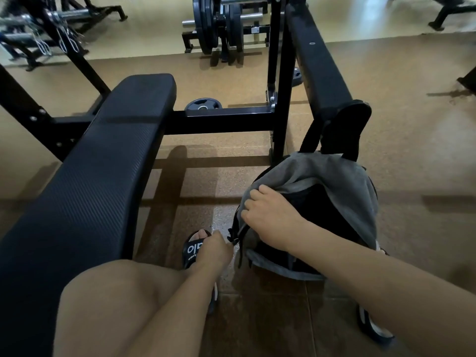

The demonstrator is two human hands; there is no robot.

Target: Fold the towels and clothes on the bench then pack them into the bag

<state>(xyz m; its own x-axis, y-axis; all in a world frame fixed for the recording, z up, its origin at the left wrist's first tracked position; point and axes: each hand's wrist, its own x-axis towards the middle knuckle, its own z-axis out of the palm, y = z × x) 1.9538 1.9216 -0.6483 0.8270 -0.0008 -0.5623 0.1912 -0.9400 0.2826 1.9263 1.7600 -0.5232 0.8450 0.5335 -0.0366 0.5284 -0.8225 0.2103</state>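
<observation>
A grey and black backpack (342, 186) stands on the floor to the right of the black padded bench (103, 161). My right hand (270, 215) grips the grey fabric at the bag's near left edge, fingers curled over it. Lower down, my left hand (216, 249) pinches the zipper pull at the bag's left side. The bag's opening shows only dark inside. No towels or clothes show on the bench.
My bare knee (116, 300) and a black sandal (195, 249) sit between bench and bag. The black rack frame (278, 81) rises behind the bag. A weight plate (203, 104) lies on the floor; more plates (216, 24) stand at the back.
</observation>
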